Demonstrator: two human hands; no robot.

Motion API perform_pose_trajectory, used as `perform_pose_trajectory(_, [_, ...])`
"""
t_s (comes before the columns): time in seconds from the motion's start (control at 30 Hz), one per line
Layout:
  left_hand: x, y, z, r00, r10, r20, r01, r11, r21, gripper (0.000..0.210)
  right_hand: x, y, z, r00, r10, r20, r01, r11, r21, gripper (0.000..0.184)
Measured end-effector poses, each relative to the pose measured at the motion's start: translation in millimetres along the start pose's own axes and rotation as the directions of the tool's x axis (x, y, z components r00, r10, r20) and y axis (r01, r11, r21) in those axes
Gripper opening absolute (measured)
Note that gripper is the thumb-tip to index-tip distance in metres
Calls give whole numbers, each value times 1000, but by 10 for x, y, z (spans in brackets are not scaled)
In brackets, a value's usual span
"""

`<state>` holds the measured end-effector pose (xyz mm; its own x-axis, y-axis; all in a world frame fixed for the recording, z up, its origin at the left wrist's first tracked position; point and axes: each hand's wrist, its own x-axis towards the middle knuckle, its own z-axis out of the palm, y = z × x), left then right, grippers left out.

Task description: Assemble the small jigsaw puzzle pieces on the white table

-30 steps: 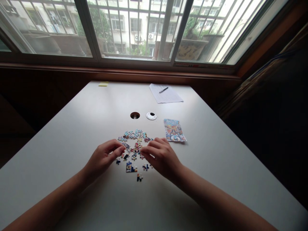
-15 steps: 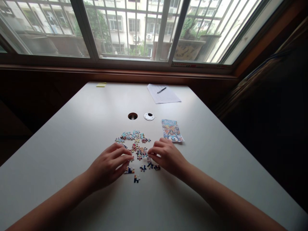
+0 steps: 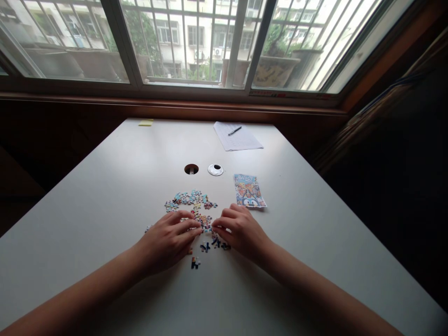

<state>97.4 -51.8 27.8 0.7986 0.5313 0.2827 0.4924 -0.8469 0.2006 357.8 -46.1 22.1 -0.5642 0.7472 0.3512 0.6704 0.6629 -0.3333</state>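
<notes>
Small jigsaw puzzle pieces lie in a loose cluster on the white table. My left hand is at the cluster's left side, thumb and fingers pinched together at a piece too small to make out clearly. Facing it, my right hand has its fingertips closed at the right edge of a joined patch of pieces. Dark pieces lie just below, between the hands. One orange and dark piece lies nearest to me. My left hand partly hides some pieces.
A picture sheet of the puzzle lies beyond my right hand. Farther back are a round cable hole, its loose metal cover, papers with a pen, and a yellow sticky note. A window stands behind the table.
My left hand has moved right, closer to my right hand, and now covers pieces that showed before. My right hand has shifted only slightly. The view has moved a little.
</notes>
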Motion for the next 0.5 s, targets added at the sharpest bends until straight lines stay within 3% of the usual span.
perform_pose_trajectory(0.3, [-38,-54,90,999,47,-6,-46,997,69,37,-2,-18,13,999,13,31,-13,1000,-5,5])
perform_pose_trajectory(0.5, [-37,-53,113,996,61,-65,-56,996,70,37,-8,-22,-29,996,38,80,-37,999,-13,8])
